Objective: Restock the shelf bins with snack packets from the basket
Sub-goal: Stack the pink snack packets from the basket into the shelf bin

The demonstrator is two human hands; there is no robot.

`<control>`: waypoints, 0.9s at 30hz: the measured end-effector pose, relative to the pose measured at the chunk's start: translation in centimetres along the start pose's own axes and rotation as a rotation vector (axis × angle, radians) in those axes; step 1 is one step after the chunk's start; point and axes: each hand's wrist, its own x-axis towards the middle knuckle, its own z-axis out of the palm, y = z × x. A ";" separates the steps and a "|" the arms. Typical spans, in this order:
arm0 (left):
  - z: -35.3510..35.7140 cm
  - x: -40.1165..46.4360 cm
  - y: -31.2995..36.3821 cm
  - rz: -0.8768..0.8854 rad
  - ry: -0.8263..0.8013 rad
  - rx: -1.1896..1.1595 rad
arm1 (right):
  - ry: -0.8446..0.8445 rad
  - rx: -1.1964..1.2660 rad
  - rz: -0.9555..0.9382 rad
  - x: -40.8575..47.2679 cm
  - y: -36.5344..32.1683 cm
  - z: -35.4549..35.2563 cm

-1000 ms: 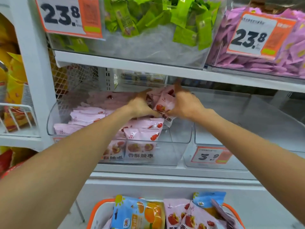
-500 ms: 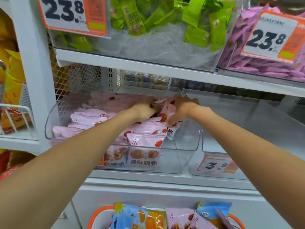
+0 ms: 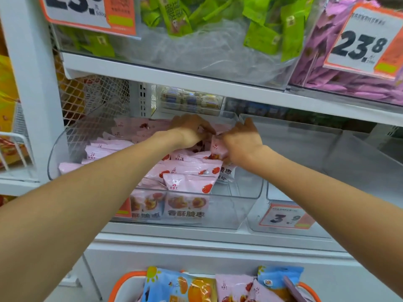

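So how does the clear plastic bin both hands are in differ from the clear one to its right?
The clear plastic bin under the hands holds pale pink snack packets; the clear right-hand bin shows none. The right-hand bin's orange price tag reads 3.9; the other's tag is mostly hidden. Both sit on one shelf.

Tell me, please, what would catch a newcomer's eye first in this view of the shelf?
Two bare forearms reach in from below, and the left hand and right hand meet over a heap of pink packets in the clear bin on the middle shelf. Above, bright green packets and a large 23.8 price tag stand out; at the bottom edge sits an orange-rimmed basket of packets.
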 end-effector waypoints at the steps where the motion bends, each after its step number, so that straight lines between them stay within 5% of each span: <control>1: 0.0 0.2 0.0 -0.003 -0.039 0.059 | -0.036 -0.041 -0.012 0.4 -0.4 0.2; 6: -0.5 0.4 0.7 -0.008 -0.175 0.193 | -0.083 0.026 -0.035 0.9 -0.4 0.6; 13: -0.2 -1.8 0.0 0.000 0.130 0.074 | -0.050 0.390 -0.021 -1.5 1.5 -0.2; 19: 1.0 -0.2 0.6 -0.101 -0.110 0.235 | 0.097 0.450 -0.170 -0.1 0.3 0.8; 27: -0.4 -2.0 1.2 -0.101 -0.109 -0.122 | 0.161 0.546 -0.120 2.4 0.6 1.9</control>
